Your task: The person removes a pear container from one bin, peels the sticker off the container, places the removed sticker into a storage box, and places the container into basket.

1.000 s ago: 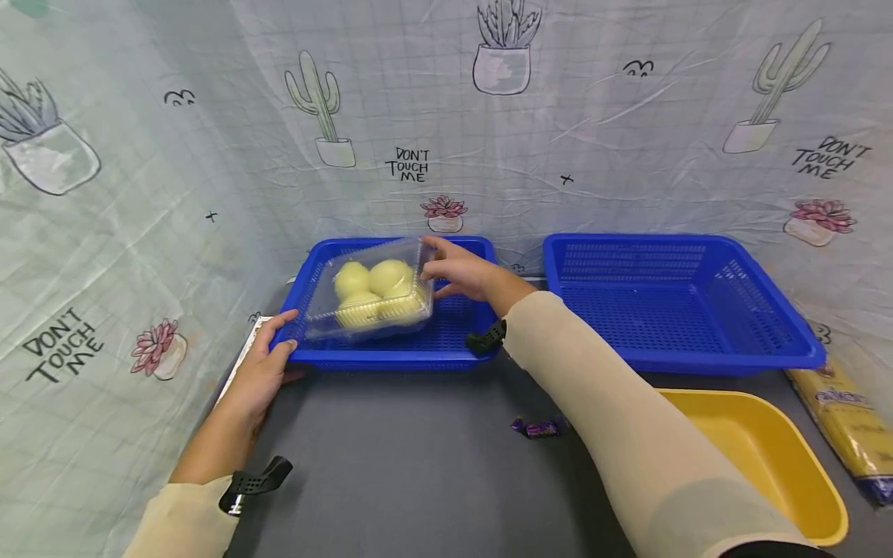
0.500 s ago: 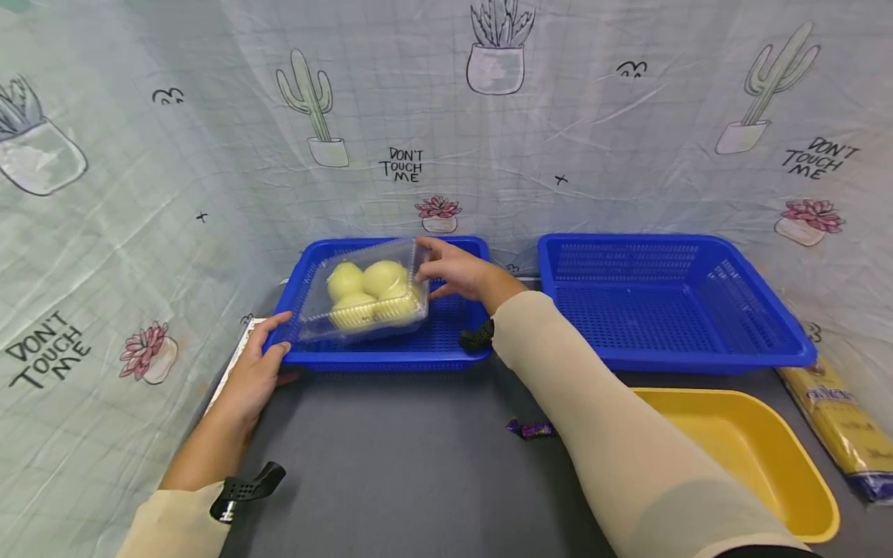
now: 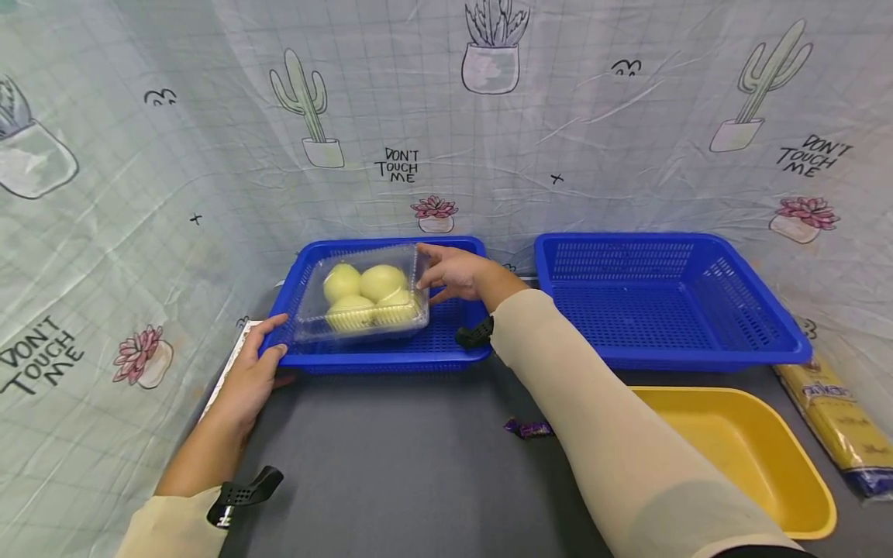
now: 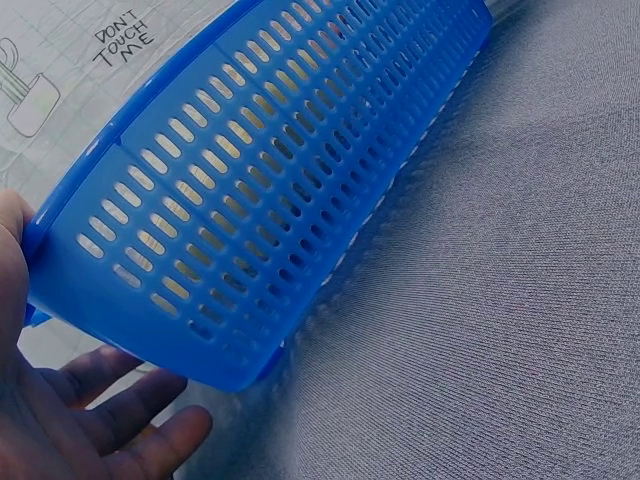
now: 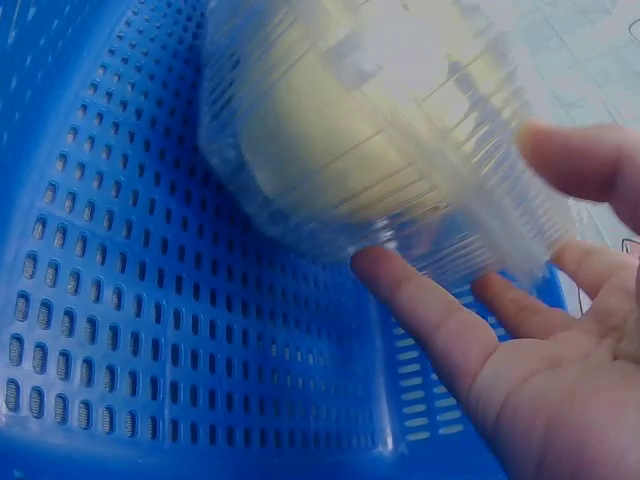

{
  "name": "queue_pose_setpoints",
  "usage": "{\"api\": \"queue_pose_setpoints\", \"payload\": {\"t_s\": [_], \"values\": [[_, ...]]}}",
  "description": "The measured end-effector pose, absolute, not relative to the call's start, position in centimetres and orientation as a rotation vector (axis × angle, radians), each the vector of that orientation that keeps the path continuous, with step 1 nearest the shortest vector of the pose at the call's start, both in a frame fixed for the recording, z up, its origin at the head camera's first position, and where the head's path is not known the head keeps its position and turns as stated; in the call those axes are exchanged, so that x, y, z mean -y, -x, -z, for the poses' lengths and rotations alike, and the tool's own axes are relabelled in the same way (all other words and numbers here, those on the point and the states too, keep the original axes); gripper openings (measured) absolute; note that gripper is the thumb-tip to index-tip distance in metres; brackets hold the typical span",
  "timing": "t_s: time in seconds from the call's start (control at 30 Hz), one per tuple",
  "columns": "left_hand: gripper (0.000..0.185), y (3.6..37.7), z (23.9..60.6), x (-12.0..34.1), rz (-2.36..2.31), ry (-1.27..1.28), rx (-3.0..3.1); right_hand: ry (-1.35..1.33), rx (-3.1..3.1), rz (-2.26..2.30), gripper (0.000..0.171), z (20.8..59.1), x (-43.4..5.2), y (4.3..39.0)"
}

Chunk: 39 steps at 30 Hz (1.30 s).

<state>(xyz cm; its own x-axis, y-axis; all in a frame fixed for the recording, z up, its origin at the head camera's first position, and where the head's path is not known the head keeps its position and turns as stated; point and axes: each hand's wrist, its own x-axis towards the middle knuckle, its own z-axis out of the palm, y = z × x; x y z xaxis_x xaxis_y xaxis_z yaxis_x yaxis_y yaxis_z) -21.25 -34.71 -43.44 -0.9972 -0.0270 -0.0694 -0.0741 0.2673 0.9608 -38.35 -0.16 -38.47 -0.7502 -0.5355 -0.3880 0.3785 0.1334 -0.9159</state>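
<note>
A clear plastic clamshell box (image 3: 314,322) holds several pale yellow-green round fruits (image 3: 382,282). It lies slightly tilted inside the left blue basket (image 3: 391,359). My right hand (image 3: 455,271) holds the box by its right end. In the right wrist view, that hand's fingers (image 5: 430,310) reach below the box's edge, with the thumb at the upper side. At the basket's front left corner, my left hand (image 3: 253,372) grips the rim. In the left wrist view, the other fingers (image 4: 130,410) of the left hand spread loosely under the basket's corner.
Another blue basket (image 3: 628,356) stands on the right. In front of it is a yellow tray (image 3: 788,457), partly behind my right sleeve. A yellow packet (image 3: 837,411) lies at the far right. A purple-wrapped candy (image 3: 528,428) lies on the grey table (image 3: 391,457). Patterned sheeting hangs behind.
The right hand has lowered the box's right end a little into the left basket. The left hand has stayed at the basket's corner. The view has shifted slightly.
</note>
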Motion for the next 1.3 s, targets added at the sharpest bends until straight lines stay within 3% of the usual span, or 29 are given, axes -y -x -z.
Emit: {"api": "queue_pose_setpoints", "payload": {"t_s": [0.8, 1.3], "values": [[0.057, 21.3, 43.6, 34.6, -1.882, 0.119, -2.496, 0.061, -1.932, 1.542, 0.109, 38.6, 1.1, 37.7], [0.058, 21.5, 43.9, 34.7, -1.839, 0.163, -2.506, 0.079, -2.013, 1.736, 0.095, 36.1, -1.4, 35.7]]}}
